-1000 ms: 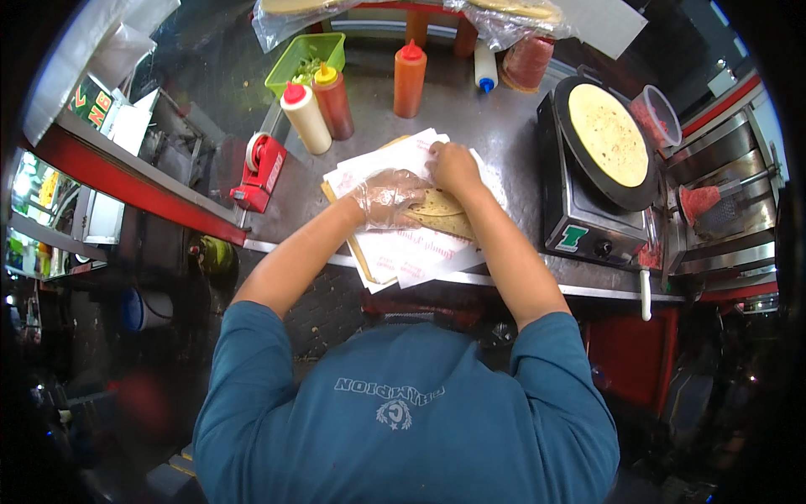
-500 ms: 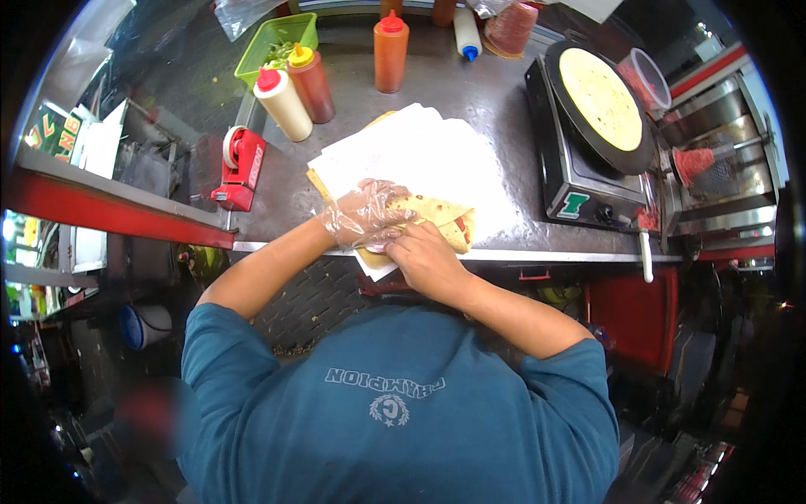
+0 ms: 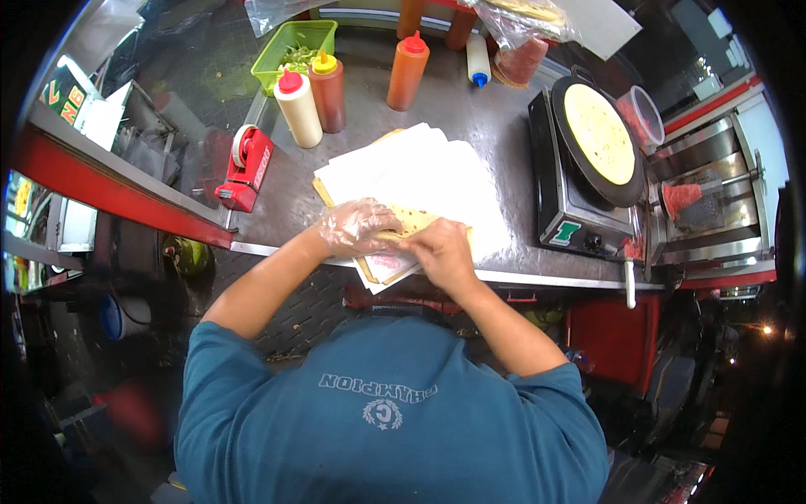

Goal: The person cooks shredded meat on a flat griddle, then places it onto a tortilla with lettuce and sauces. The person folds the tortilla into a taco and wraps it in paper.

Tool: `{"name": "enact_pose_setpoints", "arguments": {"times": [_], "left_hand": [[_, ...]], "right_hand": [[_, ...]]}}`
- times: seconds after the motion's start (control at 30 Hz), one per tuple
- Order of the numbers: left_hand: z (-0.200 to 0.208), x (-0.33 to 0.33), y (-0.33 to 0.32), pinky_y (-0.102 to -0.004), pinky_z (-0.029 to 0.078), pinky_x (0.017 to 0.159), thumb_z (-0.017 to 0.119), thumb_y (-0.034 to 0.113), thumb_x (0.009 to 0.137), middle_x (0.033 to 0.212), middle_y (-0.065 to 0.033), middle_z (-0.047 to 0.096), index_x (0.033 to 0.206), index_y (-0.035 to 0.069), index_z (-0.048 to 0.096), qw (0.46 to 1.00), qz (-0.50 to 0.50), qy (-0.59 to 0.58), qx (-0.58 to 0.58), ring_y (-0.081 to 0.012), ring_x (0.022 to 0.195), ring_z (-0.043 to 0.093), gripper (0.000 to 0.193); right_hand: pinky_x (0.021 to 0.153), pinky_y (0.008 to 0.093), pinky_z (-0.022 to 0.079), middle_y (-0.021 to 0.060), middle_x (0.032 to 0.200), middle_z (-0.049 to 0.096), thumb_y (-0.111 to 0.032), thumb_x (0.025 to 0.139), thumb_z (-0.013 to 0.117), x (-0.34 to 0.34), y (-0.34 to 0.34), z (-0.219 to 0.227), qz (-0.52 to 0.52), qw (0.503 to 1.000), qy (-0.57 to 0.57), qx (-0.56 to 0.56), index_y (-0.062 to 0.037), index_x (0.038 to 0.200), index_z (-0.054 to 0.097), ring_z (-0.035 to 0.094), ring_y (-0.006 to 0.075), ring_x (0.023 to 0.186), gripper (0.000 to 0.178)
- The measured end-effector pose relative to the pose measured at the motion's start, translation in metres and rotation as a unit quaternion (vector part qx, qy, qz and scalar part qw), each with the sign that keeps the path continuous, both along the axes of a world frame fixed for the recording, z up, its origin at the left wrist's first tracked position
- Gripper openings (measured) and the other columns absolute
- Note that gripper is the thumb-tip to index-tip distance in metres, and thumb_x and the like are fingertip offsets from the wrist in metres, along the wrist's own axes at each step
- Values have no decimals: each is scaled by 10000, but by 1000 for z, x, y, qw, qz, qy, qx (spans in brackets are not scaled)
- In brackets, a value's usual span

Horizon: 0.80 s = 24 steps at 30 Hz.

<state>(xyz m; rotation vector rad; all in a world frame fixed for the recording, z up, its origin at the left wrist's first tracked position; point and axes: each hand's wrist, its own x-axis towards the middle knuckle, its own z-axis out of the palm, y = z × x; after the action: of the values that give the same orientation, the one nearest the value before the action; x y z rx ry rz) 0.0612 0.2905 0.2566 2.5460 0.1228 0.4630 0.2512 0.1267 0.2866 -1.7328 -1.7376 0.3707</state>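
A browned flatbread wrap (image 3: 413,220) lies across a stack of white paper sheets (image 3: 411,164) near the counter's front edge. My left hand (image 3: 359,227), in a clear plastic glove, curls over the wrap's left part and holds it. My bare right hand (image 3: 442,249) closes on the right part, fingers bent and gathered at its near side. The wrap's right end is mostly behind my right hand, so its filling does not show. Printed paper (image 3: 388,265) sticks out below the hands over the counter edge.
Squeeze bottles (image 3: 300,109) and a green basket of shredded greens (image 3: 294,59) stand far left, a red tape dispenser (image 3: 246,170) nearer. On the right, a flatbread (image 3: 599,134) lies on a round black griddle (image 3: 621,195). Meat on a spit (image 3: 680,199) and a white-handled knife (image 3: 630,286) are beside it.
The head view has shifted, so the counter sits lower. My right hand has moved up over the wrap's right end, hiding the filling that showed there. My left hand keeps its hold.
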Motion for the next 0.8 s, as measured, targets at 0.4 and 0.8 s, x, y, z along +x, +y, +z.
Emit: {"name": "enact_pose_setpoints", "arguments": {"times": [0.4,0.8], "left_hand": [[22,93,35,-460,512,988,487,528,1035,1127,-180,733,1153,141,751,933,177,312,-30,-349,1108,686,483],[-9,84,15,-467,521,971,714,417,881,1095,-111,677,1140,104,644,953,162,208,149,-308,1090,646,413]], "right_hand": [[875,423,562,162,943,742,-209,806,739,45,42,7,97,931,-346,-68,11,932,737,685,308,981,253],[917,414,539,180,1077,700,-204,869,729,59,38,6,77,965,-250,-19,63,1232,622,651,325,1047,463]]}}
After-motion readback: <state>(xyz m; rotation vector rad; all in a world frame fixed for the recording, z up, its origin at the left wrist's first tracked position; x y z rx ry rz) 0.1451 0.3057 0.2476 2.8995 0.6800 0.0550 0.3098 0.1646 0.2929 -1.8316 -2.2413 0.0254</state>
